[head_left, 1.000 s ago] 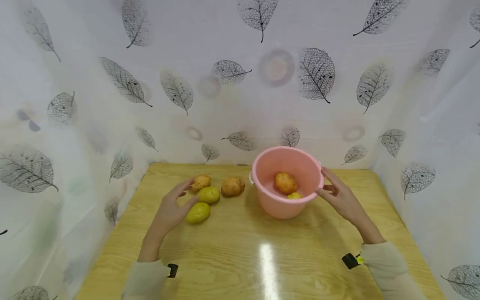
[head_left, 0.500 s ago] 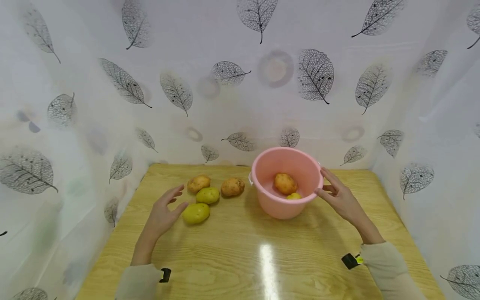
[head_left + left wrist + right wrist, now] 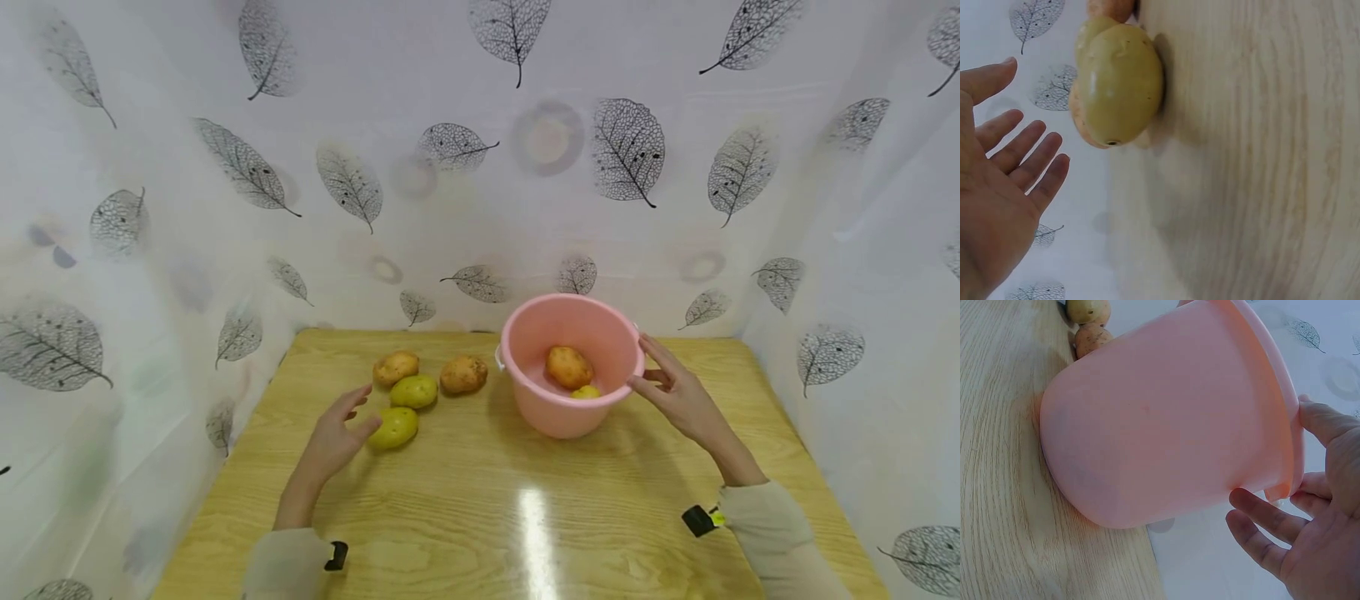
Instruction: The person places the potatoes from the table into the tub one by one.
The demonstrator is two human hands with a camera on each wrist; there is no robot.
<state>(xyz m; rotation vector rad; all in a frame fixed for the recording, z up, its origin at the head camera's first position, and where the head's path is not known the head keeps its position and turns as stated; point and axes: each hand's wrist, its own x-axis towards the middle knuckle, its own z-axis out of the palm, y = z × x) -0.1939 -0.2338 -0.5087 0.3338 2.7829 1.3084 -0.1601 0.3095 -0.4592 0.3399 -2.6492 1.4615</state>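
In the head view, my left hand (image 3: 333, 437) reaches from the left, its thumb close to the nearest yellow-green potato (image 3: 394, 428). Its fingers are spread and the palm holds nothing, as the left wrist view shows beside the same potato (image 3: 1124, 81). Behind that lie another yellow-green potato (image 3: 414, 391) and two brown potatoes, one at the back left (image 3: 396, 367) and one nearer the middle (image 3: 463, 375). My right hand (image 3: 678, 400) holds the rim of a pink bucket (image 3: 558, 417), thumb and fingers at its right side. A brown potato (image 3: 567, 367) and a partly hidden yellow item (image 3: 586, 392) lie inside.
A light wooden table (image 3: 450, 517) carries everything. White curtain (image 3: 480, 208) with a leaf print surrounds it at the back and sides, close behind the bucket and potatoes. The bucket's white handle attachment (image 3: 500, 357) shows on its left.
My left hand drew back leftward from above the potatoes, then came slightly right and nearer me, beside the closest yellow-green potato. My right hand and the bucket have stayed in place.
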